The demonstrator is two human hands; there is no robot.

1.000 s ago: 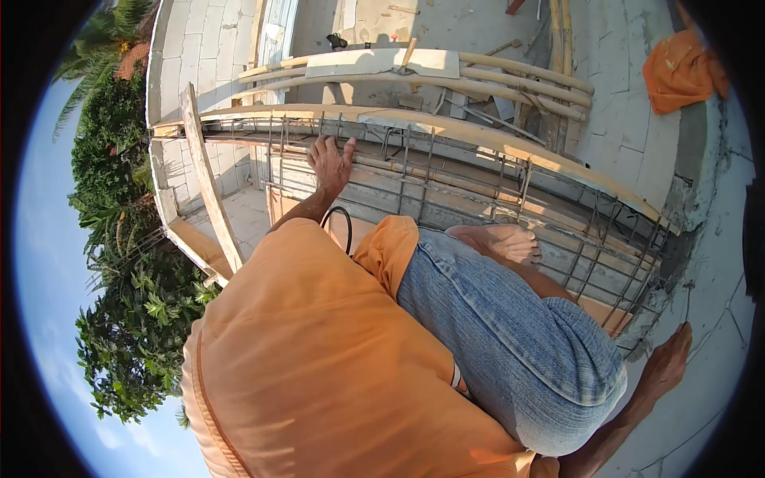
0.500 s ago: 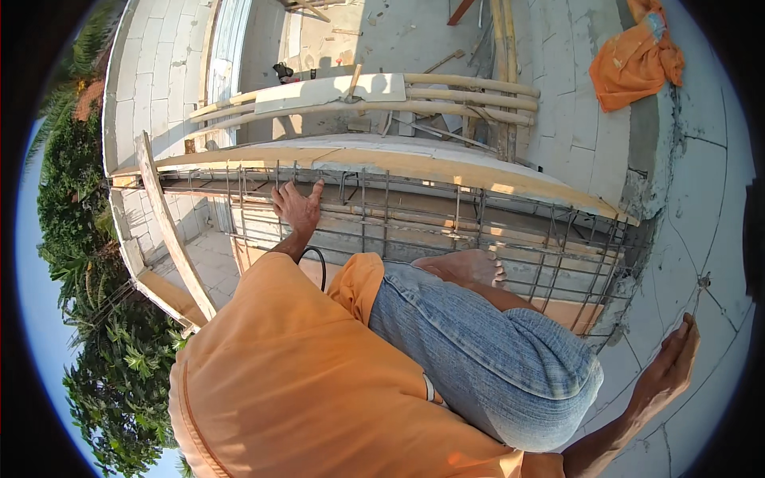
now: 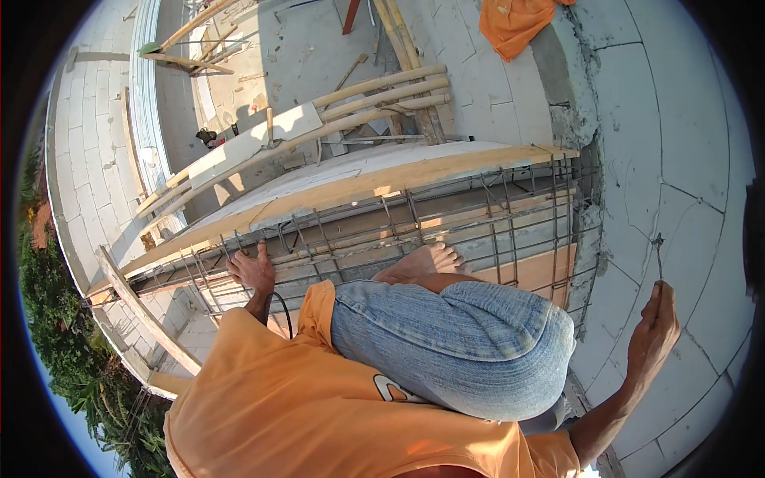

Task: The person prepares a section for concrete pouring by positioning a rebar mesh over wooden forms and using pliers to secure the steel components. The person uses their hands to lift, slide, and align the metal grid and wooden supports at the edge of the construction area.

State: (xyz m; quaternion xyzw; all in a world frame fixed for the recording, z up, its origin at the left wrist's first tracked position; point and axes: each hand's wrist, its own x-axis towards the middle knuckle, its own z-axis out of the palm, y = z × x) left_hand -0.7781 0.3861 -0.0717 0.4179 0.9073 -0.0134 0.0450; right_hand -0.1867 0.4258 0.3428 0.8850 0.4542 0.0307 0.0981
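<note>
From here, the left hand [image 3: 253,272] spreads its fingers loosely at the long steel bars [image 3: 511,231] (a bare foot [image 3: 429,261] is there too). The right hand [image 3: 655,327] pinches a thin wire [image 3: 658,241] over the pale blocks [image 3: 693,143].

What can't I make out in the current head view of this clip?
In the head view:
Left hand: grip or mere rest on the rebar cage; its own back hides the contact.
Right hand: holding or only touching the thin wire; too small.
Orange cloth: cut off by the upper edge.
Black cord: partly hidden behind the orange shirt.
Dark objects: too small to identify.
</note>
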